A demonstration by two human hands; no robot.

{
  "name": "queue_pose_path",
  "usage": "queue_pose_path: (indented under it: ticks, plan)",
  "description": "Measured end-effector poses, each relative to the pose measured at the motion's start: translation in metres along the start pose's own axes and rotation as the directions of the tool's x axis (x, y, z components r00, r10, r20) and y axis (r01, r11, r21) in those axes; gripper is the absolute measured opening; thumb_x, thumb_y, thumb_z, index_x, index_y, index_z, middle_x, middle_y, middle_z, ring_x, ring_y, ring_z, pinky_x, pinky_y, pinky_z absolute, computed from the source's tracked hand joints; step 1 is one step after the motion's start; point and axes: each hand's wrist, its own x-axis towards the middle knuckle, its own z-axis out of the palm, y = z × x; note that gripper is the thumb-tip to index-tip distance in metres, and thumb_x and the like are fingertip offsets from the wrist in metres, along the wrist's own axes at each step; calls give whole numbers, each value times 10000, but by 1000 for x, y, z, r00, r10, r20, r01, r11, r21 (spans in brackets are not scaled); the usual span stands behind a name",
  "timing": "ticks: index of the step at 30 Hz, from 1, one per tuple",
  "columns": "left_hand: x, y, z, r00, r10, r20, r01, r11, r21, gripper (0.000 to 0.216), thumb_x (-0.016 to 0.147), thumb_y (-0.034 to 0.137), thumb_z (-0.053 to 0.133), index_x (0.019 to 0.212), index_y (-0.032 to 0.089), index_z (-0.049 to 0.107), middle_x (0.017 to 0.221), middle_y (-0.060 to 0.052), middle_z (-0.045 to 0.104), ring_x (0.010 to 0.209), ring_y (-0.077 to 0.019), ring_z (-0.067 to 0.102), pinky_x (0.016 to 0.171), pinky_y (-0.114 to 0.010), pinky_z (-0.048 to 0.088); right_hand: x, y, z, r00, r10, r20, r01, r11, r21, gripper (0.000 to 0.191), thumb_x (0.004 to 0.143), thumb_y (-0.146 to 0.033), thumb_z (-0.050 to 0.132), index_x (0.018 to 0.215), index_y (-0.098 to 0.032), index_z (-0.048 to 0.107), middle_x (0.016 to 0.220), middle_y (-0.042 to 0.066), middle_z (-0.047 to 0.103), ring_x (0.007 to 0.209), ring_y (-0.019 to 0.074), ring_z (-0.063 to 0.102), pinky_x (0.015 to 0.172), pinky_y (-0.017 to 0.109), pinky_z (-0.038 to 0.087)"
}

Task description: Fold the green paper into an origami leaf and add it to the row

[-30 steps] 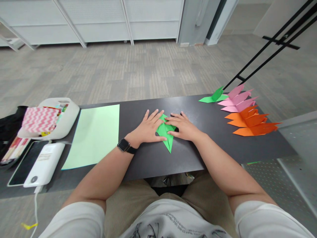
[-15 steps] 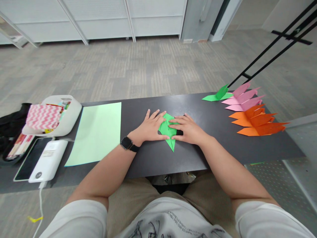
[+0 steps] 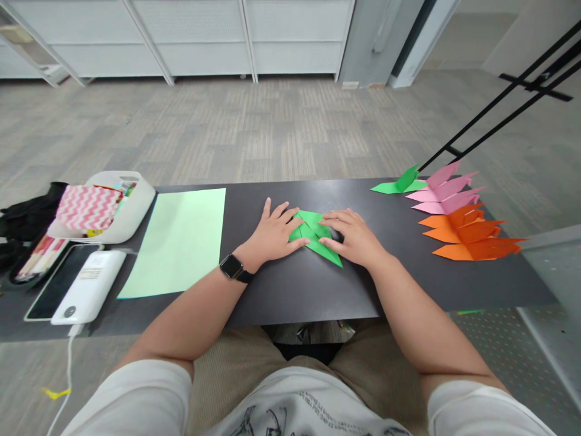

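A bright green piece of folded origami paper (image 3: 314,225) lies flat on the dark table in front of me, one long point aimed toward my lower right. My left hand (image 3: 273,235), with a black watch on its wrist, rests spread at the paper's left side, fingertips and thumb touching it. At the opposite edge is my right hand (image 3: 355,237), fingers loosely curved and thumb apart, with fingertips on the paper. Parts of its edges are hidden under my fingers. A finished green origami crane (image 3: 402,181) stands at the table's far right.
Pink cranes (image 3: 447,191) and orange cranes (image 3: 472,235) line the right end. Light green paper sheets (image 3: 179,242) lie left of my hand. Further left are a white basket (image 3: 140,209), a white power bank (image 3: 89,287) with a cable, and a dark tablet (image 3: 59,284).
The green folded paper has turned on the table, its long point swinging from nearly straight toward me to my lower right. Both hands have stayed at its sides.
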Motion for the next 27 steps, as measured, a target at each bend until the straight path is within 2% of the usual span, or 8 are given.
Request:
queue_pose_path:
  ticks: [3,6,10,14,21,24,25,27]
  plan:
    - [-4,4,-5,997,-60,-54,63,996,64,484,1027,517,674,1404,218,720,1456,-164,695,1514,-442,500,1317,-808,57,1,5,-1,1000,-27,16,27,1000,-11,383,959,-447,796,1307,-290,773,1372,102,751,1291,346,678,1187,615,455]
    - [-6,5,-9,994,-63,-87,69,996,61,534,990,486,747,1416,168,699,1414,-183,706,1474,-437,542,1327,-781,149,1,8,2,995,-49,88,51,999,-17,449,907,-400,854,1337,-304,768,1354,95,759,1258,346,687,1134,589,501]
    - [-4,6,-9,992,72,-107,-75,997,-21,521,992,456,761,1410,153,693,1536,-178,643,1475,-362,564,1352,-616,299,3,12,5,993,-77,94,77,997,1,349,928,-309,814,1277,-301,809,1297,96,784,1208,332,711,1079,559,550]
    - [4,8,-2,984,174,-45,-178,977,-114,372,1022,437,726,1322,219,750,1481,-118,700,1392,-305,641,1292,-530,420,6,12,7,993,-101,68,101,995,0,227,979,-303,746,1182,-283,845,1246,95,811,1161,315,742,1057,530,565]
    - [8,13,-1,994,90,-62,-96,989,-109,254,1059,386,666,1219,250,810,1294,-77,779,1201,-280,719,1120,-493,530,7,1,0,997,-82,14,81,995,63,242,1049,-324,624,1120,-269,849,1107,70,844,1048,269,784,980,440,596]
    - [8,15,-8,988,18,-156,-42,988,-148,247,1075,337,613,1103,244,840,1232,-93,766,1111,-262,715,1036,-465,557,6,5,-11,985,48,-163,-17,982,187,341,1056,-505,619,1184,-273,833,1201,85,833,1142,292,772,1058,474,585]
    - [7,15,-11,978,-25,-207,-17,980,-198,255,1075,337,605,1087,241,841,1202,-95,761,1088,-254,711,1013,-450,563,6,9,-14,958,144,-250,-78,963,257,407,1079,-558,553,1193,-281,829,1216,87,829,1165,293,767,1081,489,578]
    - [6,15,-17,947,-134,-292,17,929,-371,251,1071,353,606,1081,240,830,1129,-83,758,1054,-232,709,992,-416,570,6,19,-18,847,371,-381,-175,871,459,573,1099,-665,418,1199,-264,815,1192,112,826,1153,294,773,1069,499,589]
